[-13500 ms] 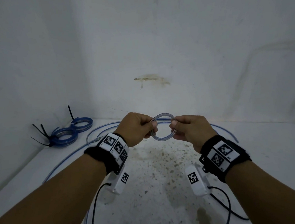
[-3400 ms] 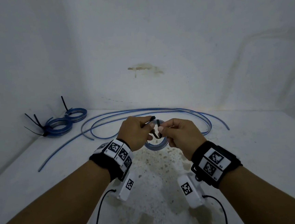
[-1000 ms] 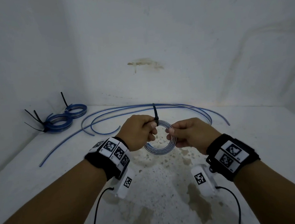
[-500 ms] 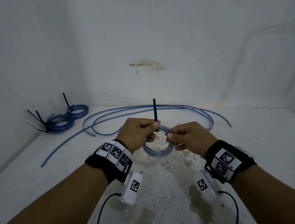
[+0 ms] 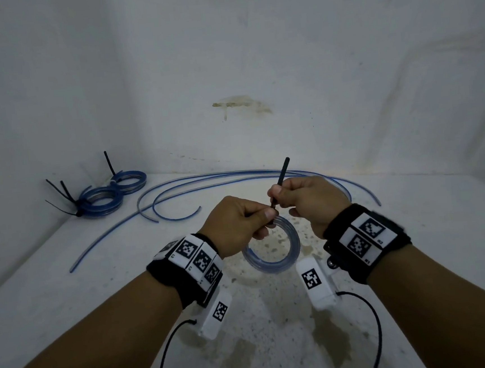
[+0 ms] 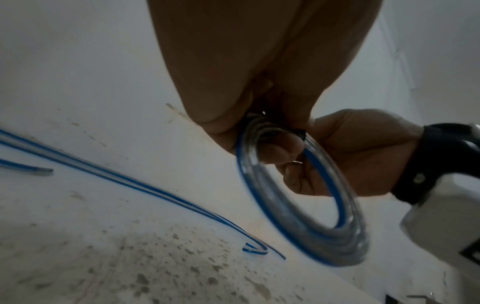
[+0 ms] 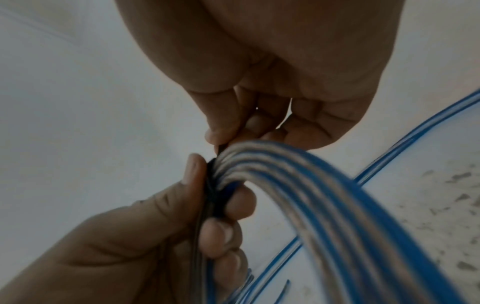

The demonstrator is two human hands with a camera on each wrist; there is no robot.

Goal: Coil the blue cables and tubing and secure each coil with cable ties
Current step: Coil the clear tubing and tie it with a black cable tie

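A small coil of clear tubing with a blue stripe (image 5: 274, 257) (image 6: 306, 216) (image 7: 324, 195) hangs in the air between both hands. My left hand (image 5: 236, 225) (image 7: 145, 236) grips the coil at its top, where a black cable tie (image 5: 281, 177) (image 7: 211, 189) wraps it. My right hand (image 5: 304, 199) (image 6: 345, 156) pinches the tie's free tail, which sticks up and to the right past the fingers. The tie's head is hidden under the fingers.
Two tied blue coils (image 5: 110, 195) with black tie tails lie at the back left by the wall. Several loose lengths of blue tubing (image 5: 206, 181) (image 6: 116, 181) curve across the stained white surface (image 5: 278, 342) behind my hands. Walls close the left and back.
My right hand left the coil's rim and now pinches the tie's tail, which has tilted from upright to the right. The coil hangs lower, under the left hand.
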